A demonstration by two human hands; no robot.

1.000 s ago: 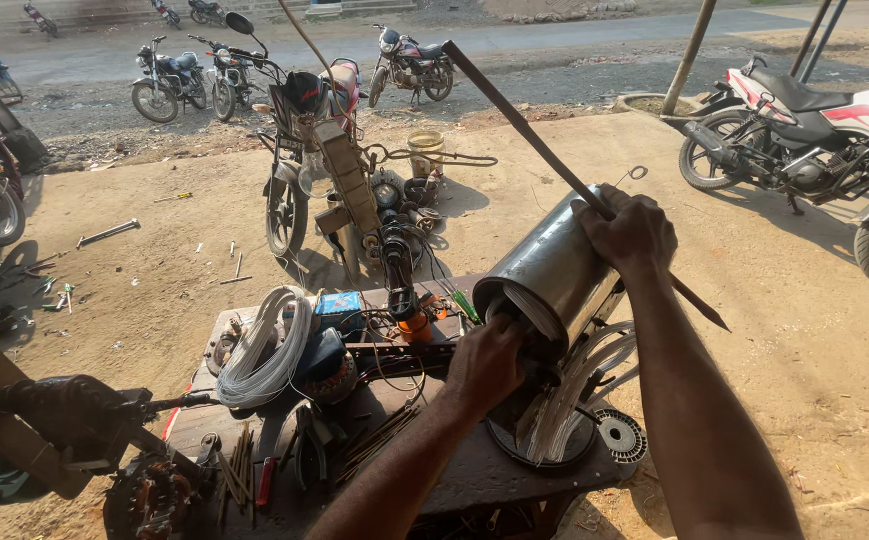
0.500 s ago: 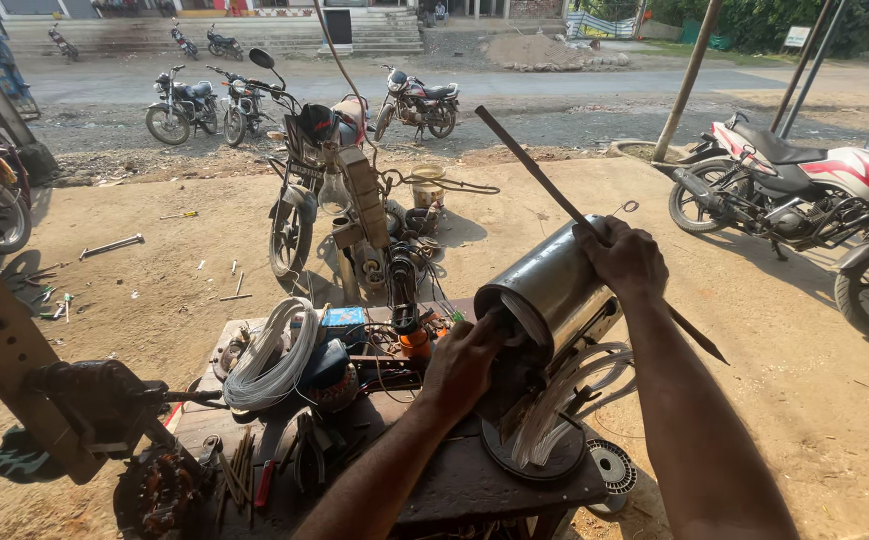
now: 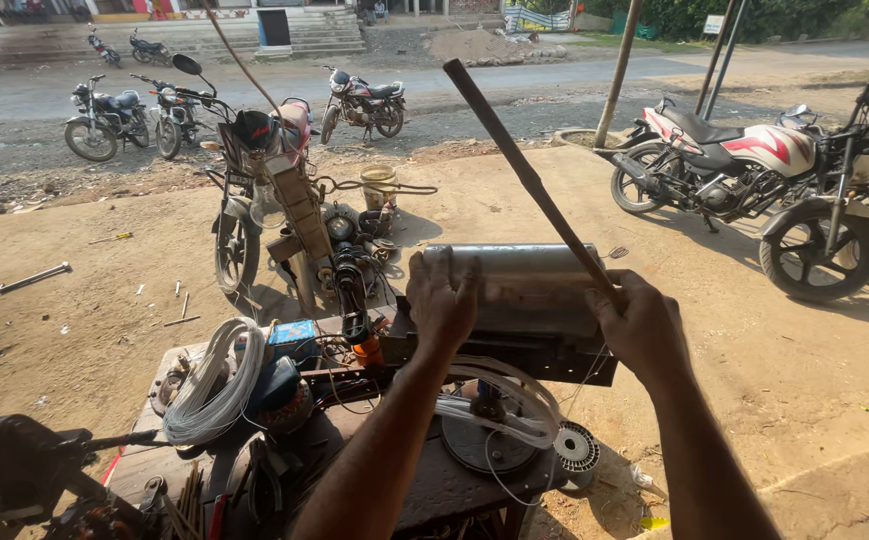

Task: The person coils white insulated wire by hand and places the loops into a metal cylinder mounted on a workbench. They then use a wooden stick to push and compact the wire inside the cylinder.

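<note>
The metal cylinder [image 3: 525, 290] lies on its side across the far end of the bench [image 3: 435, 490], its long axis running left to right, resting on a dark bracket just below it. The left hand [image 3: 442, 300] lies over the cylinder's left end, fingers [image 3: 433, 268] draped over the top edge and clasping it. The right hand [image 3: 643, 328] sits at the cylinder's right end, fingers clenched around a long dark metal rod [image 3: 525, 175]. The rod slants up and to the left from that fist, crossing in front of the cylinder's right part, its free end pointing toward the road.

The bench is crowded: a coil of white wire [image 3: 217, 380] near its left edge, a blue box [image 3: 293, 338] beside it, loops of clear tubing [image 3: 500, 410] over a round disc [image 3: 485, 445] just under the cylinder, and a small wire spool [image 3: 578, 447] at the right edge. Beyond the far edge, a stripped motorcycle [image 3: 275, 190] stands close, with a bucket [image 3: 379, 185] near it. To the right of the bench lies bare concrete floor [image 3: 755, 350], open as far as the parked red-and-white motorcycle [image 3: 745, 165]. To the left is bare dirt with scattered tools.
</note>
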